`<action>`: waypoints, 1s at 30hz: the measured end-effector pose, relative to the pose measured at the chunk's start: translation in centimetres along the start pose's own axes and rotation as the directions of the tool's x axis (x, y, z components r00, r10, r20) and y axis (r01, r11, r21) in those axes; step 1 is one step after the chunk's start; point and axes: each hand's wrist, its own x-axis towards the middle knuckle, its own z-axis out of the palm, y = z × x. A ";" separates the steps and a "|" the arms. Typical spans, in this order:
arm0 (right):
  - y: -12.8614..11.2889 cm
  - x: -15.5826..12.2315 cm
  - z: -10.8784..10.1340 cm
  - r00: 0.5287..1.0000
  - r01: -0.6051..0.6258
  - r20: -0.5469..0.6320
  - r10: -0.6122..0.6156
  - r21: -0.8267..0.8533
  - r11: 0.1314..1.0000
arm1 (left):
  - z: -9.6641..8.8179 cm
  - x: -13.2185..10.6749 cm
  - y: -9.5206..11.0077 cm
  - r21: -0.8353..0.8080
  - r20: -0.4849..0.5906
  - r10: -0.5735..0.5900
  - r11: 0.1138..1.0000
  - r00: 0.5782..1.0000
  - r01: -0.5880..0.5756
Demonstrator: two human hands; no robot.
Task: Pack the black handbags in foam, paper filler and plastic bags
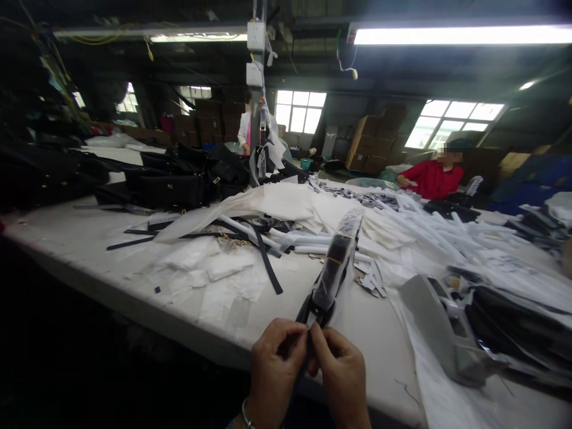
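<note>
Just past the table's front edge, my left hand (274, 369), with a bracelet at its wrist, is closed in a pinch on a black strap (316, 310). My right hand (343, 372) pinches the same strap from the other side, fingertips almost meeting. A small whitish piece shows between the fingertips; its kind is unclear. From my fingers the strap runs away over the table, its far stretch wrapped in clear plastic film (330, 271). A small gold-coloured stud sits near my fingertips. The strap's lower end is partly hidden behind my hands.
A grey tape dispenser (442, 328) stands at right beside black plastic-wrapped goods (513, 328). Black bags (170, 187) crowd the left back. White sheets (286, 199), loose black strips (267, 262) and clear film pieces (210, 268) cover the middle. A person in red (431, 176) works across the table.
</note>
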 end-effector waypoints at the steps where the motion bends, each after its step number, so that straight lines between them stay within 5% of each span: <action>1: 0.1 0.1 0.1 1.000 -0.001 -0.010 0.001 0.006 1.000 | 0.0 0.0 0.0 0.039 -0.012 0.073 0.997 0.997 -0.072; 6: 1.0 0.2 0.4 1.000 -0.016 -0.013 0.017 0.101 0.995 | -0.1 -0.3 0.2 0.203 0.034 0.360 0.911 0.932 -0.360; 14: 1.8 -0.1 0.6 0.996 -0.083 0.068 0.062 0.387 0.918 | -1.0 -0.1 1.2 0.346 0.253 0.363 0.832 0.897 -0.434; 23: 1.1 0.2 -0.1 0.997 -0.008 0.073 -0.005 0.179 0.984 | -1.5 -0.7 1.0 0.332 0.230 0.459 0.792 0.858 -0.512; 30: 0.0 -0.1 -0.2 0.997 -0.039 0.065 0.032 0.108 0.993 | -3.9 -4.1 -0.8 0.390 0.305 0.511 0.703 0.804 -0.595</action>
